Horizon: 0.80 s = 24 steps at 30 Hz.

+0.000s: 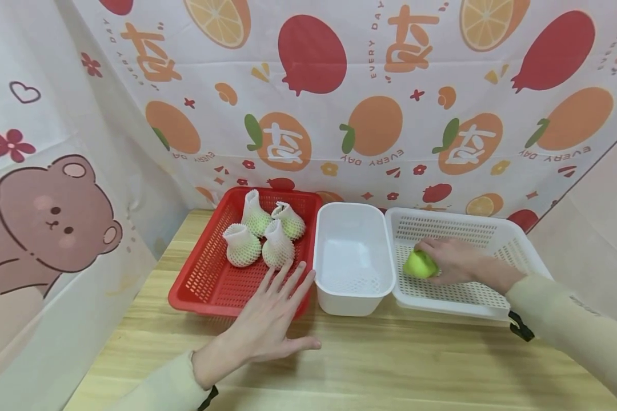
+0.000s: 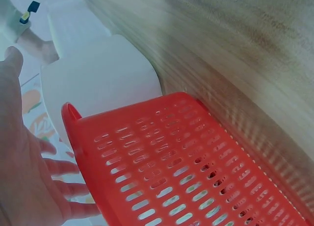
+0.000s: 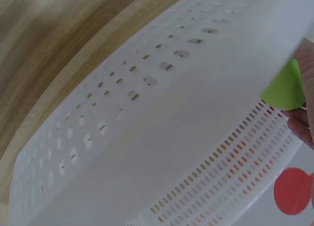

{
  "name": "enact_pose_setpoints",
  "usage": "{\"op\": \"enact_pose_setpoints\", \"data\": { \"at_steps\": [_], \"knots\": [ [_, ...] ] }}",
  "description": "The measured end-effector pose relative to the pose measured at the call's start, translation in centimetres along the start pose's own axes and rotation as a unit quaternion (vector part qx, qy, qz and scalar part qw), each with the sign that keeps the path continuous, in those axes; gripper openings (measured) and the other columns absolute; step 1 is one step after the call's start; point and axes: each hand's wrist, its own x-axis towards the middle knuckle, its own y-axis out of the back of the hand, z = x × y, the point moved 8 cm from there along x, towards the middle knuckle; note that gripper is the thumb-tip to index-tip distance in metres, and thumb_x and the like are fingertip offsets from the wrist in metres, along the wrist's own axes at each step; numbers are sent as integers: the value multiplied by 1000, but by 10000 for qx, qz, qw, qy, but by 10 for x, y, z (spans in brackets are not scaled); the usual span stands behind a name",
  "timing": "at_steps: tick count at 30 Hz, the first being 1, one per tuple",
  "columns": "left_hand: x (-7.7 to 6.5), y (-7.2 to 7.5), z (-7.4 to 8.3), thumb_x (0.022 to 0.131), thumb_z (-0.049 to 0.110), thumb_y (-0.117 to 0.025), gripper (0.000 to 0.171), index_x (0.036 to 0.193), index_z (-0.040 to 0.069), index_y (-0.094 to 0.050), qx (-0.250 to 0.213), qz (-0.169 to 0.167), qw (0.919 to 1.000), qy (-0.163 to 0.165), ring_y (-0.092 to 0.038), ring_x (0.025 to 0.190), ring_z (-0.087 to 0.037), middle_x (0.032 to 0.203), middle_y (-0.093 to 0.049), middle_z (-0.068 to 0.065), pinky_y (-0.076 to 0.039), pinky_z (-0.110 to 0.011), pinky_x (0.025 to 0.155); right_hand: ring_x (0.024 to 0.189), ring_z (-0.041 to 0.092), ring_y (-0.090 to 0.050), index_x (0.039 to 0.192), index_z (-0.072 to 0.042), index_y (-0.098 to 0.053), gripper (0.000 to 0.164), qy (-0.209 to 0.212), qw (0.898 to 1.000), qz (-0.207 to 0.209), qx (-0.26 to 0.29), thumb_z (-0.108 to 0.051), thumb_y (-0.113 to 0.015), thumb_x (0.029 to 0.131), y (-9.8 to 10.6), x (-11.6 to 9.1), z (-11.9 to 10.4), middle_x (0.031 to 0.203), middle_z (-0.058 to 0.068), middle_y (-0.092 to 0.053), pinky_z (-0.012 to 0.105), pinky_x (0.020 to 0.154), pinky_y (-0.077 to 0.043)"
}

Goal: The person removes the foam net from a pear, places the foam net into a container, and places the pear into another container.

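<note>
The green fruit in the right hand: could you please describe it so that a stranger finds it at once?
On the wooden table, go in the head view to the white perforated basket on the far right. There the right hand grips the green fruit. Its visible skin is bare, whereas the four fruits in the red basket wear white foam nets.

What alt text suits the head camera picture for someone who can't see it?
A person's right hand holds a green fruit in a white basket; the left hand, fingers spread, is at the front of a red basket of four netted fruits. Between the baskets, a white tub stands on a wooden table.
</note>
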Motion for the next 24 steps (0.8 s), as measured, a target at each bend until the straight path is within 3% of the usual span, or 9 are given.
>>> {"op": "enact_pose_setpoints", "data": {
  "at_steps": [17, 24],
  "knots": [
    [2, 0, 1, 82, 84, -63, 114, 164, 10, -36, 9, -64, 10000, -53, -29, 161, -43, 171, -35, -17, -34, -60, 127, 99, 24, -70, 138, -11, -59, 75, -31, 9999, 57, -90, -42, -91, 78, -9, -8, 6, 126, 9, -69, 50, 89, -64],
    [1, -2, 1, 82, 83, -63, 113, 164, 10, -37, -111, -169, 9998, 2, -30, 161, -43, 171, -35, -17, -33, -60, 127, 92, 21, -69, 133, -11, -62, 70, 84, 9997, 56, -214, -41, -92, 77, -13, -11, 7, 118, 8, -69, 47, 85, -64]
  ]
}}
